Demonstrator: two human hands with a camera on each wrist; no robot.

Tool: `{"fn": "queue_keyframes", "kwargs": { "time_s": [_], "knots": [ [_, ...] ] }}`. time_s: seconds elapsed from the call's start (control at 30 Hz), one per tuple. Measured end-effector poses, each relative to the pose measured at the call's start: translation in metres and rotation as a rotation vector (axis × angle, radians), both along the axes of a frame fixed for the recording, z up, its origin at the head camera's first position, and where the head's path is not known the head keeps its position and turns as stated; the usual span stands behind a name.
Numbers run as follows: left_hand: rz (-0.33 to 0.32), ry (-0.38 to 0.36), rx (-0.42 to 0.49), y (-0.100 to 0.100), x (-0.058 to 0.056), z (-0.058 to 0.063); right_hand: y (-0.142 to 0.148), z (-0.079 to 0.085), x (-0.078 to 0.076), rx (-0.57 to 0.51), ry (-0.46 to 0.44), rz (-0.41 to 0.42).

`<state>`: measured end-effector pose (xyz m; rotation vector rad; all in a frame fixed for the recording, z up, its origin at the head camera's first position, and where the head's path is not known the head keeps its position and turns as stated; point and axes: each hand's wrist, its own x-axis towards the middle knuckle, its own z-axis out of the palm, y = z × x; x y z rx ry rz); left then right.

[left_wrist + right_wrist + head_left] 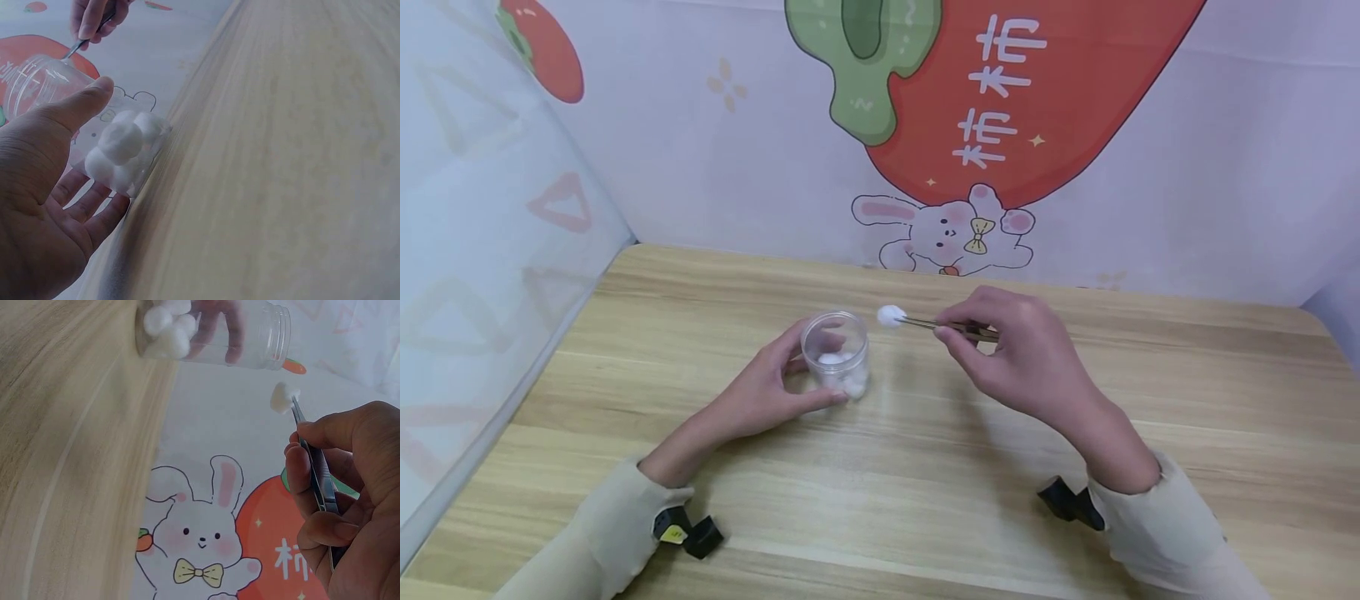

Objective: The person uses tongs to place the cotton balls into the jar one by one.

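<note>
A clear, lidless plastic jar (836,343) stands upright on the table with several cotton balls (120,142) in its lower part. Around its side my left hand (775,379) curves, thumb along the near wall and fingers behind. My right hand (1026,354) pinches metal tweezers (317,469) between thumb and fingers. One white cotton ball (891,316) is caught at the tweezer tips. It hangs in the air just right of the jar's rim, at about the height of the mouth in the right wrist view.
The wood-grain table (880,517) runs back to a printed cloth (760,167) with a bunny and a red fruit. Another pale cloth (490,250) closes off the left side. Small black devices (703,537) sit at both sleeve cuffs.
</note>
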<state>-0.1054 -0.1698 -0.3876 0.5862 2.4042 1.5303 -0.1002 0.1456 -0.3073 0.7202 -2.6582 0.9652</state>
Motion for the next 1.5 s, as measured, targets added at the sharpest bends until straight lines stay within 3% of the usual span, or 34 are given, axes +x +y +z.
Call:
{"fn": "queue_keyframes", "kwargs": {
  "time_s": [0.4,1.5],
  "knots": [
    [0.002,0.005,-0.004,-0.003,0.0,-0.002,-0.012,0.008,0.005,-0.051,0.008,0.035],
    [-0.01,-0.003,0.015,-0.002,-0.001,-0.002,-0.025,0.003,0.013,-0.04,0.038,0.066]
  ]
}}
